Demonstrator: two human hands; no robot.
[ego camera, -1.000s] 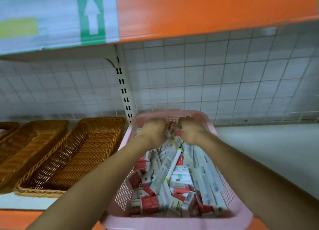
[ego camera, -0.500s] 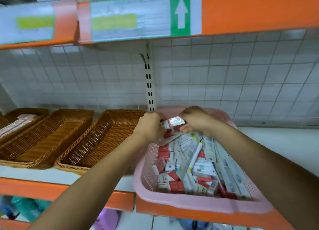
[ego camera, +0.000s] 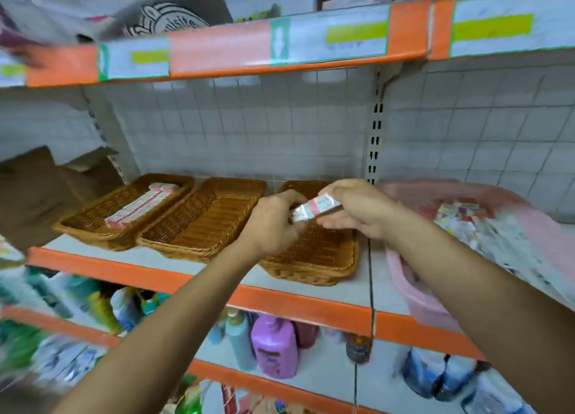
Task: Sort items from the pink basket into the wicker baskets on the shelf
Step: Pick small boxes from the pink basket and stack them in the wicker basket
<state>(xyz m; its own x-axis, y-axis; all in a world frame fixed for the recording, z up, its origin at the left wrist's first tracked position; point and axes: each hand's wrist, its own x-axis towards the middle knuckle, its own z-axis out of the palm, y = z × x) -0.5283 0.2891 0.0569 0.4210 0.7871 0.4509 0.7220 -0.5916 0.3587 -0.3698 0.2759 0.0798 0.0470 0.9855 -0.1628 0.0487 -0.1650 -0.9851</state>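
Observation:
A small stack of white and red boxes (ego camera: 315,209) is held between both hands above the rightmost wicker basket (ego camera: 314,258). My left hand (ego camera: 273,224) grips its left end and my right hand (ego camera: 357,208) grips its right end. The pink basket (ego camera: 413,298), full of small white and red boxes, stands on the shelf to the right. The middle wicker basket (ego camera: 202,220) holds nothing. The left wicker basket (ego camera: 93,224) holds a row of white and red boxes (ego camera: 140,205).
An orange-edged shelf (ego camera: 295,304) carries the baskets, with a white grid wall behind. A brown cardboard flap (ego camera: 40,192) juts in at the left. Bottles, one of them purple (ego camera: 273,345), stand on the shelf below. Another orange shelf runs overhead.
Both hands have come out of the pink basket and moved left with a stack of boxes, now over the rightmost wicker basket. The view has swung left and up.

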